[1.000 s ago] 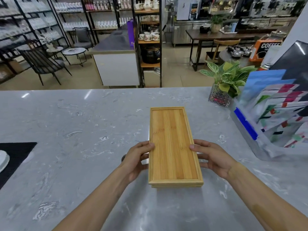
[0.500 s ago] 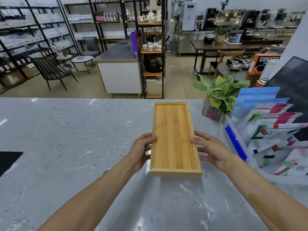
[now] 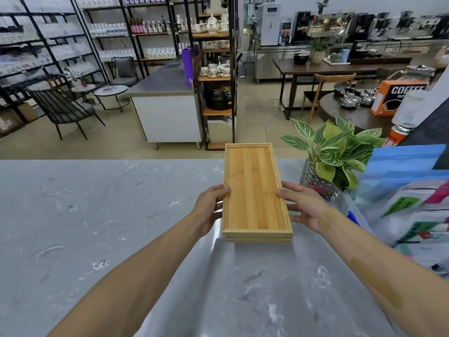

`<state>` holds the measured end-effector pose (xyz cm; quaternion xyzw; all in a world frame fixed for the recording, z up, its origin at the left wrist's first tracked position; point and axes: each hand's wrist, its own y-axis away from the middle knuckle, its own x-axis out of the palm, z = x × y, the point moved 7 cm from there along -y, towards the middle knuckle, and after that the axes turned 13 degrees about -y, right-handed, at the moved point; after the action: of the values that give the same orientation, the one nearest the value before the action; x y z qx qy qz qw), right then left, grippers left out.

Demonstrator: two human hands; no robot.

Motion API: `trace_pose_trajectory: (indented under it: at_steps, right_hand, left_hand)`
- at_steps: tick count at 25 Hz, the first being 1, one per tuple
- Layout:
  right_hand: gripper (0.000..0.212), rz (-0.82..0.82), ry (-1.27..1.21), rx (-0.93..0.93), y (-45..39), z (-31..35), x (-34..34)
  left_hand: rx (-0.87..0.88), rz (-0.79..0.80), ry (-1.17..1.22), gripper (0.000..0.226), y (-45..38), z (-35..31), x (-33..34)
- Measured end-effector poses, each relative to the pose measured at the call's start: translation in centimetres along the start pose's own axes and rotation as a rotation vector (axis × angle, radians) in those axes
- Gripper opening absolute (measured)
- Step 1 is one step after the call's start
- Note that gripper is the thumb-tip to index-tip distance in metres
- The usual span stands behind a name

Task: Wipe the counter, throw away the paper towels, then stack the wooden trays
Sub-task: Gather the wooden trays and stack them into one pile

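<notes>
Hands, left and right, clasp stacked wooden trays sidewise.

A grey marbled worktop fronts a shop with a beige tiled floor. Black metal shelves of bottles line the left, with a black chair and round tables below. A dark table and coffee machines stand at the right.
</notes>
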<state>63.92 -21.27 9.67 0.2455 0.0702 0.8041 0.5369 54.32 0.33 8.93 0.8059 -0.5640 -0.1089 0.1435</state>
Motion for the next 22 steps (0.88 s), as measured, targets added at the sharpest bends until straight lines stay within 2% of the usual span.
trace_pose_trajectory:
  at_steps: [11,16,22]
  right_hand:
    - [0.041,-0.072,0.006,0.022,-11.2,-1.5,-1.7]
    - [0.031,-0.099,0.023,0.02,-13.3,-2.2,-2.4]
    - [0.034,-0.107,0.095,0.033,-14.2,-2.3,-2.4]
  left_hand:
    - [-0.087,-0.033,-0.107,0.029,-11.5,2.0,0.1]
    - [-0.139,-0.041,-0.142,0.017,-13.7,3.3,-0.1]
    - [-0.148,-0.071,-0.179,0.016,-15.0,3.0,0.0]
